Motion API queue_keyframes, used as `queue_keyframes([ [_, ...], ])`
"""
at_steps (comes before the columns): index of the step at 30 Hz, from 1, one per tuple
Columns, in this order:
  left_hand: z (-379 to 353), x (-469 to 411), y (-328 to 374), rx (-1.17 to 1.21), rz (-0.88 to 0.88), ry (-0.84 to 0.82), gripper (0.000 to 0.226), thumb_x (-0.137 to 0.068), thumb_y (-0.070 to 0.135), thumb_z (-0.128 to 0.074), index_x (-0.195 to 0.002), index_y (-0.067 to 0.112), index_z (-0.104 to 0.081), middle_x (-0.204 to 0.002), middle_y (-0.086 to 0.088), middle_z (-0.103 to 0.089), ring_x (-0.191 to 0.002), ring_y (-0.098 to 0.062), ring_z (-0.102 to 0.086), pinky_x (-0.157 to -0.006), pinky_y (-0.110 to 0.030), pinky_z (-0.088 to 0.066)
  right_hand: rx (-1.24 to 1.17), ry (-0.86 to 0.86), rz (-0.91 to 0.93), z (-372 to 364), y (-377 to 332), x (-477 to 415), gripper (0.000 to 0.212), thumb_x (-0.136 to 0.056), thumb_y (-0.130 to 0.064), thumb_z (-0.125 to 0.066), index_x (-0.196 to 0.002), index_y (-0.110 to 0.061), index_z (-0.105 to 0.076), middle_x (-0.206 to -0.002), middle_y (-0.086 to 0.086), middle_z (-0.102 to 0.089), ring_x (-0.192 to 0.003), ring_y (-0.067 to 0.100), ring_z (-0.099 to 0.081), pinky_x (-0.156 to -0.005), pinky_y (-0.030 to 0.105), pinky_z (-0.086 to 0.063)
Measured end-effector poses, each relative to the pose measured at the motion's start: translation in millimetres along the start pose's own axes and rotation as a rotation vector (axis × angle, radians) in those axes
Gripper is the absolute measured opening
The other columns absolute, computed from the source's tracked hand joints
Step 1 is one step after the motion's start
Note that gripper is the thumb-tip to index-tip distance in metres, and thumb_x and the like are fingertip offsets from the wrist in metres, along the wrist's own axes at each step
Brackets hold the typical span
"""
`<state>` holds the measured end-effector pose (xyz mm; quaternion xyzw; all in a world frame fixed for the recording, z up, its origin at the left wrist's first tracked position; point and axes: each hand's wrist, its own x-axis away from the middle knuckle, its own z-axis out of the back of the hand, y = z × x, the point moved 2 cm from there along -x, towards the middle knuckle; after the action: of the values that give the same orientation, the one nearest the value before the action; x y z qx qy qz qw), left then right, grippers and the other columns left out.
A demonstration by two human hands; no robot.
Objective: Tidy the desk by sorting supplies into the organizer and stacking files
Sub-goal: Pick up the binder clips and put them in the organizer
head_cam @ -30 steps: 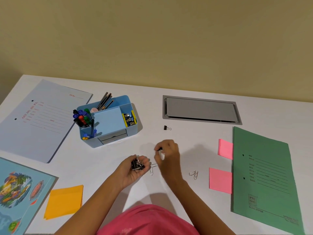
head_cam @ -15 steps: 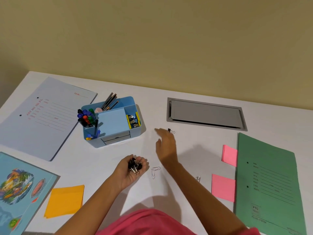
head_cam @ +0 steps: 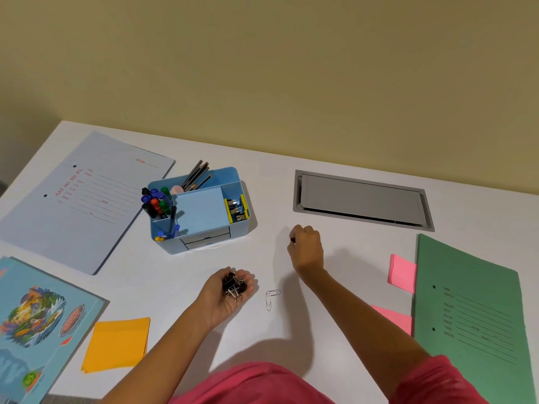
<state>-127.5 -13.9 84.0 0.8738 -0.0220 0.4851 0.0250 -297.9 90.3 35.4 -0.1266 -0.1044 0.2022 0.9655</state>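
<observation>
I see right hand pinching 1 black binder clip in its fingers at mid tabletop, left hand cupped around a loose clip pile nearer the front edge; risk: overfull palm tilts on the way to the organizer, clips spill.

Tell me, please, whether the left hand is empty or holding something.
Holding: the left hand, palm up with fingers curled, cups a heap of black binder clips.
</observation>
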Motion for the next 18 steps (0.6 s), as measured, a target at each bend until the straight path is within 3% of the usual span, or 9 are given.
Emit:
queue_keyframes([
  [2, 2, -3, 3, 0.018, -0.027, 0.010, 0.035, -0.097, 0.016, -0.037, -0.068, 0.002, -0.052, -0.063, -0.015, -0.055, -0.069, -0.025, -0.050, -0.052, -0.037, -0.056, -0.442, -0.015, -0.136, 4, -7, 13, 0.011, -0.082, -0.007, -0.061, -0.092, -0.009, -0.065, -0.083, 0.006, -0.067, -0.074, 0.015, -0.060, -0.067, 0.022, -0.047],
  [4, 4, -8, 7, 0.049, -0.077, 0.019, 0.029, -0.097, 0.018, -0.037, -0.075, 0.004, -0.050, -0.072, -0.014, -0.054, -0.071, -0.026, -0.055, -0.054, -0.039, -0.057, -1.008, -0.143, -0.333, 5, -20, 32, 0.008, -0.086, -0.004, -0.058, -0.088, -0.007, -0.065, -0.073, 0.006, -0.064, -0.067, 0.016, -0.058, -0.063, 0.022, -0.050],
  [6, 6, -10, 9, 0.047, -0.141, 0.019, 0.032, -0.097, 0.020, -0.036, -0.075, 0.002, -0.051, -0.070, -0.016, -0.056, -0.066, -0.028, -0.061, -0.055, -0.037, -0.059, -1.464, -0.293, -0.471, 5, -37, 53, 0.011, -0.093, -0.002, -0.051, -0.092, -0.002, -0.062, -0.078, 0.011, -0.057, -0.073, 0.022, -0.057, -0.068, 0.027, -0.053],
  [8, 5, -11, 10, -0.034, -0.252, 0.047, 0.034, -0.098, 0.021, -0.034, -0.075, 0.002, -0.051, -0.071, -0.017, -0.057, -0.068, -0.027, -0.061, -0.056, -0.034, -0.059, -1.763, -0.371, -0.654, 2, -51, 71, 0.016, -0.097, -0.001, -0.043, -0.093, 0.004, -0.058, -0.086, 0.016, -0.051, -0.081, 0.026, -0.056, -0.078, 0.032, -0.052],
  [10, -2, -8, 8, -0.165, -0.398, 0.083, 0.034, -0.099, 0.022, -0.033, -0.077, 0.004, -0.051, -0.075, -0.016, -0.056, -0.070, -0.025, -0.060, -0.058, -0.030, -0.059, -1.909, -0.411, -0.900, 3, -62, 83, 0.023, -0.097, 0.001, -0.036, -0.083, 0.004, -0.054, -0.086, 0.017, -0.051, -0.079, 0.029, -0.054, -0.080, 0.036, -0.050],
  [12, -13, 0, 4, -0.281, -0.535, 0.098, 0.033, -0.099, 0.023, -0.032, -0.079, 0.006, -0.052, -0.072, -0.013, -0.057, -0.059, -0.018, -0.061, -0.055, -0.024, -0.054, -1.904, -0.488, -1.014, 5, -74, 91, 0.024, -0.095, -0.001, -0.036, -0.081, 0.003, -0.055, -0.081, 0.017, -0.054, -0.074, 0.028, -0.055, -0.073, 0.036, -0.049],
  [15, -25, 9, -2, -0.349, -0.662, 0.092, 0.027, -0.096, 0.021, -0.036, -0.084, 0.005, -0.054, -0.071, -0.012, -0.056, -0.057, -0.019, -0.056, -0.050, -0.019, -0.050, -1.883, -0.557, -1.056, 10, -86, 97, 0.027, -0.098, -0.012, -0.036, -0.089, 0.001, -0.058, -0.079, 0.015, -0.059, -0.072, 0.026, -0.057, -0.067, 0.034, -0.049],
  [18, -31, 15, -10, -0.494, -0.820, 0.135, 0.030, -0.094, 0.019, -0.037, -0.081, 0.006, -0.061, -0.080, -0.010, -0.063, -0.076, -0.021, -0.059, -0.066, -0.026, -0.050, -1.890, -0.607, -1.002, 19, -97, 95, 0.032, -0.100, -0.019, -0.033, -0.097, -0.002, -0.060, -0.087, 0.015, -0.063, -0.079, 0.026, -0.060, -0.070, 0.034, -0.048],
])
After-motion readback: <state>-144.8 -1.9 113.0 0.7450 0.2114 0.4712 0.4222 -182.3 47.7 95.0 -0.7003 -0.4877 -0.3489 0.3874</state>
